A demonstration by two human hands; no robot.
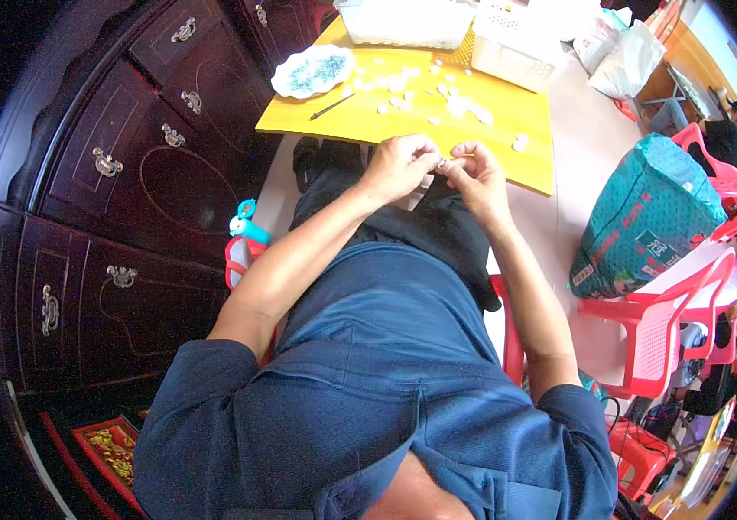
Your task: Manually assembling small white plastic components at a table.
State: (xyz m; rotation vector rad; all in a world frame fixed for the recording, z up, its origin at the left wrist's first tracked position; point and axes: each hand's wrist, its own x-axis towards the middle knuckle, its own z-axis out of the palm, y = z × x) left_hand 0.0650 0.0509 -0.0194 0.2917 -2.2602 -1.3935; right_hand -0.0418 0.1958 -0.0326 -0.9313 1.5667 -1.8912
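Note:
My left hand (400, 166) and my right hand (478, 180) meet just off the near edge of a yellow table (498, 165), above my lap. Both are closed in a pinch, fingertips almost touching, around a small pale piece (442, 163); its exact kind is too small to make out. Beyond them, several small white flat pieces (459, 106) lie scattered on the tabletop. A dark, slender pointed tool (332, 107) rests near the table's left side. Behind it stands a white scalloped plate (280, 83) whose middle looks speckled blue.
A clear plastic bin (407, 26) and a white perforated basket (507, 54) stand at the table's back. Dark wooden cabinets (152, 165) line the left, with a turquoise bottle (249, 228) nearby. To the right are a large teal bag (646, 217), pink-red chairs (646, 347) and other people.

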